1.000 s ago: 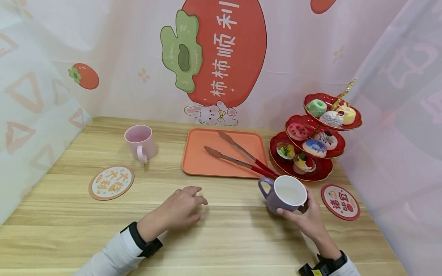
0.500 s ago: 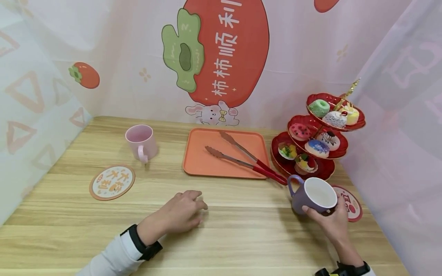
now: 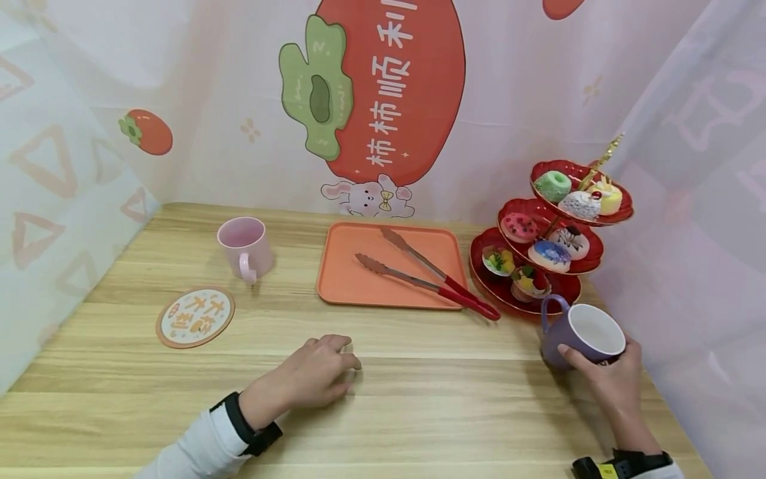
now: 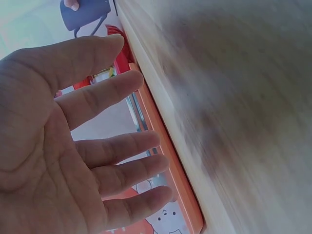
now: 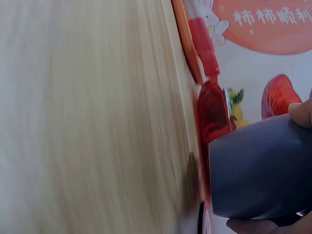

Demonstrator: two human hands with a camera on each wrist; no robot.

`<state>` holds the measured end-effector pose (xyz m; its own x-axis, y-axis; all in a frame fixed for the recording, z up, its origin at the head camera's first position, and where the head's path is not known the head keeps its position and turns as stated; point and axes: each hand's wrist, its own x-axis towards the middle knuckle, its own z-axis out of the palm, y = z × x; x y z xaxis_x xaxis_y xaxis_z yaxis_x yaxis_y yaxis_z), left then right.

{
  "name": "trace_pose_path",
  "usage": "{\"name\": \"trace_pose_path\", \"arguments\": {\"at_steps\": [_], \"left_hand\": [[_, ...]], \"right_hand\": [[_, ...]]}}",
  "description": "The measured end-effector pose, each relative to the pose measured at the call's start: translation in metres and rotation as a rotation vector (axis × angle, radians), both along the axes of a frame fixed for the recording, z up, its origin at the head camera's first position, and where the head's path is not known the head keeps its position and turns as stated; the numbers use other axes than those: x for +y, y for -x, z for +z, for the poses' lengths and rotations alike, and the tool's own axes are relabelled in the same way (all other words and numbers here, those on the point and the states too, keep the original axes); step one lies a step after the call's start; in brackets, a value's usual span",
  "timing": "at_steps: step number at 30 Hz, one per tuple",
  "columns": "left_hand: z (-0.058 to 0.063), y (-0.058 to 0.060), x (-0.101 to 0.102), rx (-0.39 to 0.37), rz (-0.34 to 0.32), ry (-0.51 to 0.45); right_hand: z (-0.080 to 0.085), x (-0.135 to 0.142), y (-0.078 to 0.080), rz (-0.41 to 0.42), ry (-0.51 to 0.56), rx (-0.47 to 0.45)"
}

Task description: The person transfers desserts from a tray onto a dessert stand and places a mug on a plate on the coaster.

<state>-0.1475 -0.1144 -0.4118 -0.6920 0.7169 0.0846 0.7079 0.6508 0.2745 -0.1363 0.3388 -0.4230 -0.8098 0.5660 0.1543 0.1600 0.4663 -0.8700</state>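
My right hand (image 3: 618, 380) grips a purple mug (image 3: 562, 340) with a white inside, thumb on the near side and the other fingers round the far right side. The mug's handle points to the left. In the right wrist view the mug (image 5: 261, 168) is tilted, and the edge of a round coaster (image 5: 206, 222) shows just below it; the head view hides that coaster behind mug and hand. My left hand (image 3: 311, 376) is over the front middle of the table, holding nothing. Its fingers (image 4: 117, 146) are spread and nearly straight in the left wrist view.
A pink mug (image 3: 248, 251) stands at the back left, with an orange-rimmed coaster (image 3: 195, 317) in front. Red-handled tongs (image 3: 445, 287) lie across an orange tray (image 3: 335, 286). Beside the tray, a red three-tier stand (image 3: 553, 303) bears several small cakes. Patterned cloth (image 3: 197, 173) encloses the table.
My right hand has carried the purple mug rightward, from beside the tongs' handles to over the red-rimmed coaster, which is now covered in the head view. The left hand has barely moved.
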Motion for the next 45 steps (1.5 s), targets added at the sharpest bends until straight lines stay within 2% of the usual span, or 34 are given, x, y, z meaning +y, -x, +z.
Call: {"name": "trace_pose_path", "arguments": {"at_steps": [2,10,14,18,23,33,45], "left_hand": [[0.000,0.000,0.000,-0.003,0.001,0.001],[0.000,-0.001,0.000,-0.029,-0.005,-0.011],[-0.001,-0.002,0.000,-0.051,-0.006,-0.015],[-0.002,-0.002,0.000,-0.054,-0.007,-0.012],[-0.001,-0.003,-0.001,-0.073,-0.011,-0.008],[-0.001,-0.002,-0.002,-0.083,-0.011,-0.009],[-0.004,-0.002,-0.004,-0.061,-0.014,-0.011]], "right_hand": [[0.000,0.004,0.000,-0.032,0.013,-0.012],[0.006,0.024,0.003,-0.145,0.052,-0.159],[0.007,0.036,0.008,-0.184,0.107,-0.188],[0.007,0.047,0.012,-0.213,0.183,-0.187],[0.007,0.056,0.016,-0.231,0.223,-0.217],[0.006,0.054,0.018,-0.220,0.185,-0.221],[0.002,0.049,0.018,-0.229,0.188,-0.152]]}}
